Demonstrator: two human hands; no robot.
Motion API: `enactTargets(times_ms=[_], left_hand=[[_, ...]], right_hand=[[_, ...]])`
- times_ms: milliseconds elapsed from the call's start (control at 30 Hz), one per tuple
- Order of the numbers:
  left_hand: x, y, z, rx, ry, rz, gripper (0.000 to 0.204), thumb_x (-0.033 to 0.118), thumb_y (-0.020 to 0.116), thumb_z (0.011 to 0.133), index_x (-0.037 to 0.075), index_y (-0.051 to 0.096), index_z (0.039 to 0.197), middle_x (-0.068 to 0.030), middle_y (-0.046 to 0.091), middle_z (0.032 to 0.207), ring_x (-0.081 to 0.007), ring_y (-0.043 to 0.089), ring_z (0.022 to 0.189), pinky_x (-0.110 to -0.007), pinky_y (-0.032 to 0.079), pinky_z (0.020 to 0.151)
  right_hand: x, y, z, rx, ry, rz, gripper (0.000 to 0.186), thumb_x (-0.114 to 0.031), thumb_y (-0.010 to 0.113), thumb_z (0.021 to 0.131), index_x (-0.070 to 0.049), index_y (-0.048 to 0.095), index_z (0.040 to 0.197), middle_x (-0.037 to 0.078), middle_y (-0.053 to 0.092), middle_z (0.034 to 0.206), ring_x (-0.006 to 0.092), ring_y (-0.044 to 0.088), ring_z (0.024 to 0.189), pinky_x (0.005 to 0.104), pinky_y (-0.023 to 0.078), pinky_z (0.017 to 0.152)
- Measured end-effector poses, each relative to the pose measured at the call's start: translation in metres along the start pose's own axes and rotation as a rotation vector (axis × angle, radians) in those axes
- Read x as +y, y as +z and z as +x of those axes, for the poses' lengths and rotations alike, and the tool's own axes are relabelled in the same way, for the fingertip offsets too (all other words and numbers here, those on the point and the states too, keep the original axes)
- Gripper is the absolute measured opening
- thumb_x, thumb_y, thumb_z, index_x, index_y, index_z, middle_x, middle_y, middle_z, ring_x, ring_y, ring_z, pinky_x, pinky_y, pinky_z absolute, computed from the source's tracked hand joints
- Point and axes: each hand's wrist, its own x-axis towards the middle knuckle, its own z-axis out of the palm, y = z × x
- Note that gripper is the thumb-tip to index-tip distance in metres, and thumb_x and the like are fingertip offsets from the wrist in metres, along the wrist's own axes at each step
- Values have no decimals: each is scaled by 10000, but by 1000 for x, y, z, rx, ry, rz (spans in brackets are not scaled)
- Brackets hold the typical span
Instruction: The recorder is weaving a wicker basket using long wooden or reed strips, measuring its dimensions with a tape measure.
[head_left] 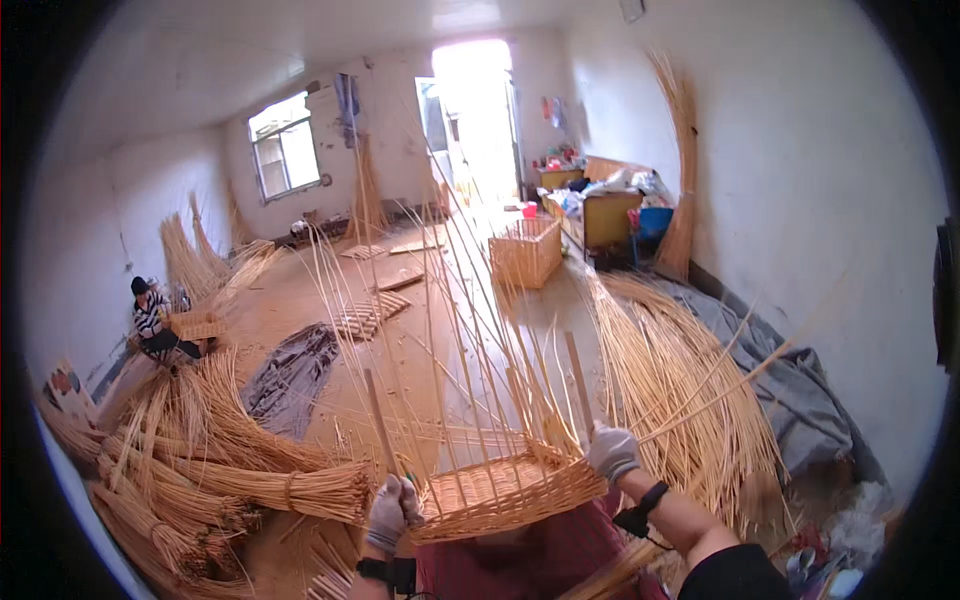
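In front of me, a half-woven wicker basket (495, 490) tilts over my lap, with many long thin rods standing up from its woven bottom. My left hand (393, 515), in a grey-white glove, is closed at its left corner, where a thick corner stick (379, 420) rises. At the right corner my gloved right hand (613, 452) is closed round the edge, beside a second thick stick (579, 378). Long strands stretch out to the right past that hand. Whether either hand also pinches a strand is hidden by the fingers.
Bundled wicker rods (290, 487) lie at the left; a loose spread of rods (690, 400) fills the right, by a grey tarp (800, 410). Ahead are a wicker box (525, 255) and a dark plastic sheet (292, 378). Another person (155, 320) sits far left with a basket.
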Motion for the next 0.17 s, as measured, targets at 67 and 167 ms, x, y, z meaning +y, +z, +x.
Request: enactTargets(times_ms=[67, 167], left_hand=[[11, 13, -36, -125, 45, -25, 557, 684, 519, 935, 129, 553, 901, 20, 427, 601, -137, 420, 466, -336, 433, 461], [1, 25, -95, -232, 224, 158, 524, 599, 558, 965, 81, 610, 1027, -106, 648, 748, -267, 632, 602, -378, 526, 556]], right_hand=[[18, -27, -21, 44, -50, 23, 406, -482, 568, 951, -83, 642, 932, 164, 694, 702, 374, 691, 654, 500, 519, 600], [37, -54, -41, 83, -120, 60, 416, -500, 614, 921, -85, 636, 948, 160, 700, 715, 365, 708, 672, 494, 544, 615]])
